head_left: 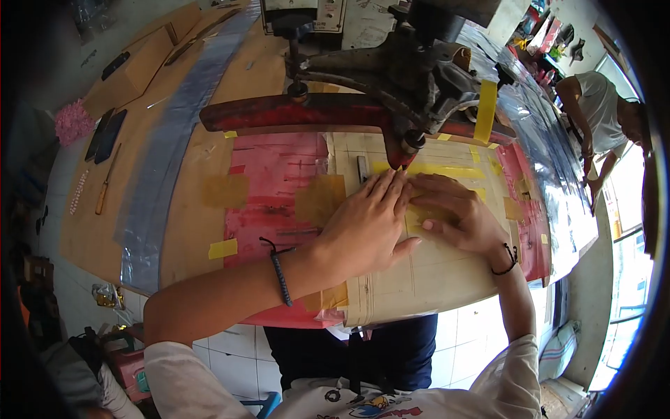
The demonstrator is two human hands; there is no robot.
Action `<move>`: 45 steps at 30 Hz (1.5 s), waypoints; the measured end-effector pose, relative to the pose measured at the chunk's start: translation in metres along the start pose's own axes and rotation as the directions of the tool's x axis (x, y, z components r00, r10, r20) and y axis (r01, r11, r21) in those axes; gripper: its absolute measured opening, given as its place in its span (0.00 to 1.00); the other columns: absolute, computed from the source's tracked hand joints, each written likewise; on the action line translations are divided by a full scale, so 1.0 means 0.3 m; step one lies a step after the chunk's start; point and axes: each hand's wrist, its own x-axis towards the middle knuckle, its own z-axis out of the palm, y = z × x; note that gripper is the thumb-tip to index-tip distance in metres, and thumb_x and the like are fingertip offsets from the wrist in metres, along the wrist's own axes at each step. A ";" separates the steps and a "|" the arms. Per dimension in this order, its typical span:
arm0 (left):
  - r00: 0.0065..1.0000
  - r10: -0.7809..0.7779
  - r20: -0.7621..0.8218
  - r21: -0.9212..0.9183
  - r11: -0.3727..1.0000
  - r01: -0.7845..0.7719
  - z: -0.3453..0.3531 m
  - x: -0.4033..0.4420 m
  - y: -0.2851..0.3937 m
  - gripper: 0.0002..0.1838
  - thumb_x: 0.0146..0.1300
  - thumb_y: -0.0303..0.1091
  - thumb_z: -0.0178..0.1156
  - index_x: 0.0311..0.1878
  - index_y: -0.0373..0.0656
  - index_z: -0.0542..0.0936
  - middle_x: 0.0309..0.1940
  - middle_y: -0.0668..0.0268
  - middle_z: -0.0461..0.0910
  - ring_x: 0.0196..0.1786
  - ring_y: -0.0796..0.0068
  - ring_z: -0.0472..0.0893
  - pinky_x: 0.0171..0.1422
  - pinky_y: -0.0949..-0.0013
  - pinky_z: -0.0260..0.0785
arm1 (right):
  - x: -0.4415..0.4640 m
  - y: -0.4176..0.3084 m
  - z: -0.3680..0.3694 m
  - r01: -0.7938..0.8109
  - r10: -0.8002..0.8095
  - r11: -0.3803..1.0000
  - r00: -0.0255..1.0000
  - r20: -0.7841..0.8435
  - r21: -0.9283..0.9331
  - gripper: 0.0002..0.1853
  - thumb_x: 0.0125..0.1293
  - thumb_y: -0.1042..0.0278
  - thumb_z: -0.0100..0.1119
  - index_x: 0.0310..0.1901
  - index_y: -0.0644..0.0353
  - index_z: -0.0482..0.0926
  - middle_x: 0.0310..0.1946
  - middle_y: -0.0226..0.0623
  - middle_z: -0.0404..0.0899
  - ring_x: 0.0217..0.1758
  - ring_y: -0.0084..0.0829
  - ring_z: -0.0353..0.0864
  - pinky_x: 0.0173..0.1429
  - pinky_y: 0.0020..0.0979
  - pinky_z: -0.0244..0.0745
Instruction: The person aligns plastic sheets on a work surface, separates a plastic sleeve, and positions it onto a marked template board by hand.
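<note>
My left hand (370, 220) lies palm down on a tan sheet (391, 293), its fingers stretched forward and its thumb apart. Just right of it, my right hand (460, 213) rests on the same sheet with fingers slightly bent and thumb spread. Both sets of fingertips are near the pointed lower end of a dark metal machine head (391, 66). A long red bar (300, 112) runs across the machine in front of the hands. Yellow tape strips (447, 170) stick to the sheet beyond my fingers. What lies under my palms is hidden.
A red sheet (262, 188) with brown tape patches lies to the left, beside a clear plastic strip (157, 188). A phone (112, 136), a screwdriver (105, 188) and a cardboard box (132, 73) are further left. Another person (600, 119) stands at the right edge of the table.
</note>
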 end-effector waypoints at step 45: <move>0.998 0.065 -0.008 -0.098 0.993 -0.066 -0.032 0.004 0.061 0.36 0.70 0.49 0.59 0.64 0.18 0.74 0.66 0.34 0.73 0.73 0.40 0.70 0.82 0.51 0.58 | 0.013 0.011 -0.004 0.013 -0.012 1.000 0.997 -0.071 0.013 0.09 0.68 0.68 0.67 0.43 0.65 0.82 0.63 0.49 0.81 0.67 0.54 0.79 0.68 0.48 0.75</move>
